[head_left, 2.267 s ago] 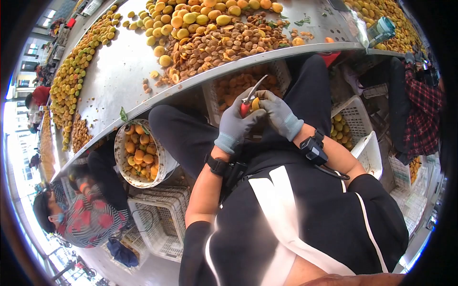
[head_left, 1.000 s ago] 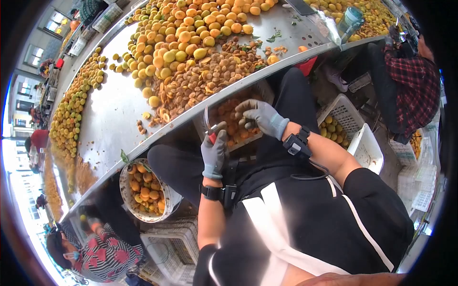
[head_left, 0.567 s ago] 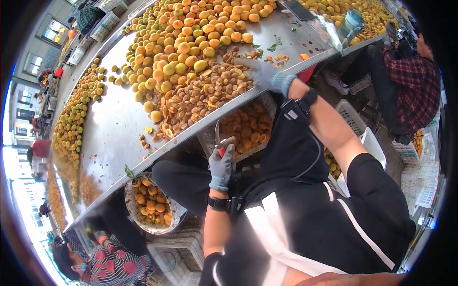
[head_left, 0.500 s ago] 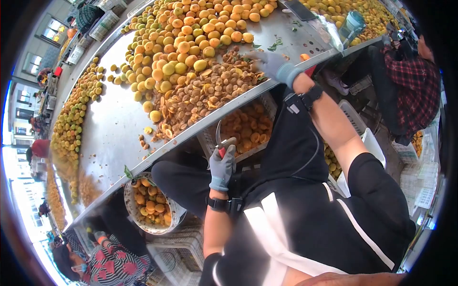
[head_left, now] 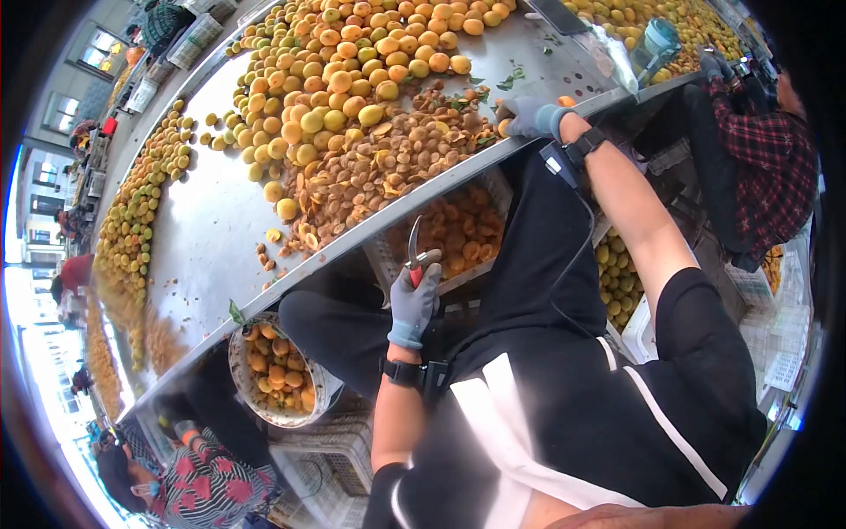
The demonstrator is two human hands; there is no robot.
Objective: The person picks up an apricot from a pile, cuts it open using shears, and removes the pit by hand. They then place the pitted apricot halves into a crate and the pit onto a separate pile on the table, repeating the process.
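In my gloved left hand (head_left: 414, 309), closed above my lap, is a knife (head_left: 414, 251) with a red handle and a curved blade pointing up. My gloved right hand (head_left: 533, 117) is at the near edge of the metal table (head_left: 225, 229), its fingers curled around an apricot (head_left: 504, 127) that shows partly at the fingertips. Left of that hand lies a heap of brown pits (head_left: 388, 167) mixed with scraps. Whole apricots (head_left: 339, 81) are piled behind the heap. Below the table edge, a crate holds halved apricots (head_left: 463, 234).
A white bucket of apricots (head_left: 280, 379) stands left of my knee. A phone (head_left: 555, 16) and a bottle (head_left: 656, 44) are at the far right of the table. People sit at the right (head_left: 762, 167) and lower left (head_left: 207, 476). Stacked crates (head_left: 330, 463) stand below.
My right hand has moved slightly right along the table edge, and its fingers now curl around an apricot. The left hand has risen a little with the knife, whose blade has turned slightly.
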